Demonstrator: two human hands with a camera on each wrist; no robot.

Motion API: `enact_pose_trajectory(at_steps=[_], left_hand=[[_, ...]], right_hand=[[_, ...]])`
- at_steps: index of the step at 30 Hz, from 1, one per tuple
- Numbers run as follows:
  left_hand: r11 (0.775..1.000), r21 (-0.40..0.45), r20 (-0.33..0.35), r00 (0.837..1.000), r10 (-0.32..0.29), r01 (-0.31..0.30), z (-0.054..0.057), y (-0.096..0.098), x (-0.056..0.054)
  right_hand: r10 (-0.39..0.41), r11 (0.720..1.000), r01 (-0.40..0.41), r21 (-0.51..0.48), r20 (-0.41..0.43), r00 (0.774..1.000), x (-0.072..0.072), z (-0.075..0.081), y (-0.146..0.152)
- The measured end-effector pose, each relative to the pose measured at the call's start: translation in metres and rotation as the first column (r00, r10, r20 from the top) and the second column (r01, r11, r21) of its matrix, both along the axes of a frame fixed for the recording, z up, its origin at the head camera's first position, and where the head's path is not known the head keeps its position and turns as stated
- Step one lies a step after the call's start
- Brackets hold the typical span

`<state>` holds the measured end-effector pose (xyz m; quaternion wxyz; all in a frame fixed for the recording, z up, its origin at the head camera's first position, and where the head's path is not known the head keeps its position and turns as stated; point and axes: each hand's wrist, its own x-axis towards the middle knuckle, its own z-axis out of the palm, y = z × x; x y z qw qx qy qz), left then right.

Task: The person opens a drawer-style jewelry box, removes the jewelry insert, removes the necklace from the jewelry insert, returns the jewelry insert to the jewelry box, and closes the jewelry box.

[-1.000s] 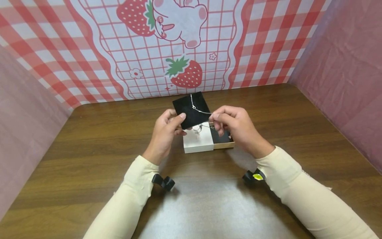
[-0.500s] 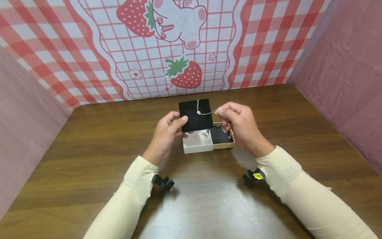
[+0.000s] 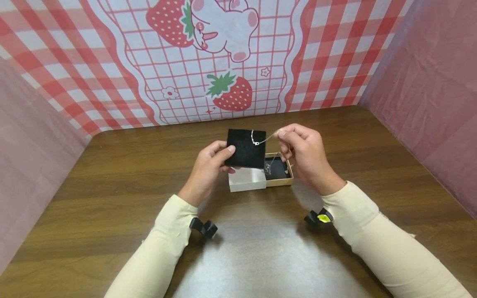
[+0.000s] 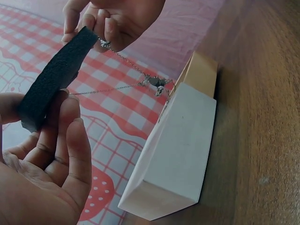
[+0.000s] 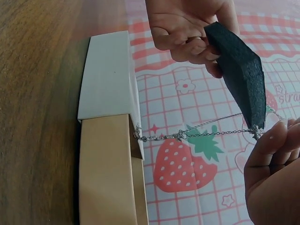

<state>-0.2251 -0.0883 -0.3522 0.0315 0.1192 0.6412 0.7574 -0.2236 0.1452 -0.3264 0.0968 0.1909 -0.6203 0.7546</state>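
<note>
My left hand [image 3: 208, 167] holds a square black jewelry pad [image 3: 244, 154] up between thumb and fingers, its broad face toward me in the head view. Over the pad's top right part runs a fine silver necklace [image 3: 256, 143], whose clasp lies against the black face. At the pad's right side my right hand [image 3: 306, 155] pinches the chain between thumb and index finger, its other fingers curled. The rest of the chain hangs below the pad, and its pendant [image 4: 156, 83] dangles by the box in the left wrist view.
Under the hands, a box stands on the wooden table [image 3: 130, 182]. Its white sleeve [image 3: 247, 182] covers the left part; the tan drawer [image 3: 280, 182] sticks out to the right with a dark lining. A red-checked strawberry cloth [image 3: 316, 62] hangs behind.
My right hand has drawn the chain right and slightly up. The pad has shifted right and down and turned straighter, while the hanging pendant has swung right toward the drawer.
</note>
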Motion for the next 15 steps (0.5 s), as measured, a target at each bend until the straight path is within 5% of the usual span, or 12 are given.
enact_pose_trajectory(at_steps=[15], left_hand=[[1.0, -0.007, 0.018, 0.999, 0.028, -0.028, -0.001, -0.0002, -0.0016]], right_hand=[[-0.051, 0.999, 0.051, -0.009, -0.025, 0.998, -0.003, 0.0004, 0.0032]])
